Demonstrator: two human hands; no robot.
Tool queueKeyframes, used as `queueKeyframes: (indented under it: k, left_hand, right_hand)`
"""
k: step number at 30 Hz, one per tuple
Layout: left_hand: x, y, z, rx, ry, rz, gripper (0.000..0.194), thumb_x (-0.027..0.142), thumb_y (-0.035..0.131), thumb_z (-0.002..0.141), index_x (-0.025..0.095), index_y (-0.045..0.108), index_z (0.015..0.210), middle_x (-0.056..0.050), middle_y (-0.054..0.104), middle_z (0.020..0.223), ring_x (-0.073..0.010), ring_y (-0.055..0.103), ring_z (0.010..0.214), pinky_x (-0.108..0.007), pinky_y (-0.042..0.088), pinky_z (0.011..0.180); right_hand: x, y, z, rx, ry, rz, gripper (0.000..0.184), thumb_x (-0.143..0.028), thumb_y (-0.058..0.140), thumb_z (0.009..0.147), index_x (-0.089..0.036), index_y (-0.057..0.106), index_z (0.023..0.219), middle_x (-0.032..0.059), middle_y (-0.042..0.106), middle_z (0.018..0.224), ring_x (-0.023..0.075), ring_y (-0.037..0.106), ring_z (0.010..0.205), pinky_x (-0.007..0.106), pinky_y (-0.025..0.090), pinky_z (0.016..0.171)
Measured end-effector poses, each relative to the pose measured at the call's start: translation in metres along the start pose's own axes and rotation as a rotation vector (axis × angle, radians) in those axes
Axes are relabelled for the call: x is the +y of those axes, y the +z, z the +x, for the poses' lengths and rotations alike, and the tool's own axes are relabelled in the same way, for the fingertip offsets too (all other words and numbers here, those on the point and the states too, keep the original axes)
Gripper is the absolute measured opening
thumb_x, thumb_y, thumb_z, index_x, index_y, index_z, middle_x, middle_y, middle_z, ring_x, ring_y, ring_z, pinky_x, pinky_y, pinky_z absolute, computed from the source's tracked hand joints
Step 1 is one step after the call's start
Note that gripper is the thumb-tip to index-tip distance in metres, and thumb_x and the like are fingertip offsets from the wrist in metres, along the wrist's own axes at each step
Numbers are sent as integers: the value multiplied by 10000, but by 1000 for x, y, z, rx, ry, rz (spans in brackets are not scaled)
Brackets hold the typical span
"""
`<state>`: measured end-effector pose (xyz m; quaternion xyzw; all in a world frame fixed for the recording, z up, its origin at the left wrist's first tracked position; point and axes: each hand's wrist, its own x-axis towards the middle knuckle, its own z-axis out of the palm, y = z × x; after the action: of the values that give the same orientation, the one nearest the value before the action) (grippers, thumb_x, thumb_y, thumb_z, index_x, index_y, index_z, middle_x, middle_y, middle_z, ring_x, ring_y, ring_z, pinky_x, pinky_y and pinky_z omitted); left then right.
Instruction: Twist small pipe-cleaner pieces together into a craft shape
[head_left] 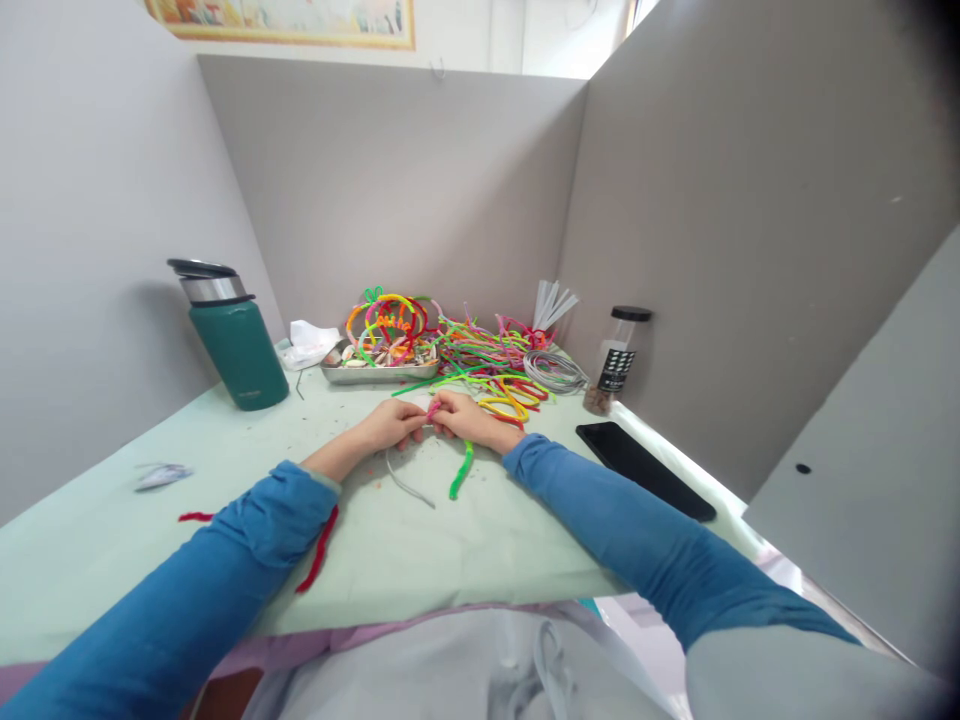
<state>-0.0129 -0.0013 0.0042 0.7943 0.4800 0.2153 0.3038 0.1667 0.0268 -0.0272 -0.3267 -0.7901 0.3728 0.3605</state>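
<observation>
My left hand [391, 425] and my right hand [463, 416] meet over the middle of the table, fingers pinched together. Between the fingertips shows a short bit of pink pipe cleaner [433, 411], mostly hidden by the fingers. A thin grey cord [409, 487] trails from under my left hand onto the cloth; where its upper end goes is hidden. Below my right hand lies a green pipe cleaner [462, 472], its top end close to the palm. Near my left forearm are red pipe cleaner pieces [319, 552], partly covered by the sleeve.
Behind the hands stands a metal tray [381, 374] with pipe-cleaner headbands [386, 322]. Beside it are a heap of coloured pipe cleaners [487, 345] and a grey cord coil [555, 372]. A green bottle [240, 350] stands left; a clear jar [616, 362] and black phone [646, 470] are right.
</observation>
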Motion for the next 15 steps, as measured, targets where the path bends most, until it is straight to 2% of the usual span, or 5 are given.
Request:
queueKeyframes:
  k: [15]
  left_hand:
    - [8,0,-3,11,-21,32,413,519,476,811,155,597,659,49,468,401,-75,408,386,-190,305,426]
  right_hand:
    - [-5,1,-1,12,19,-29,33,-182,489,795,-171,511,818,-41,544,590,82,467,502,190,354,495]
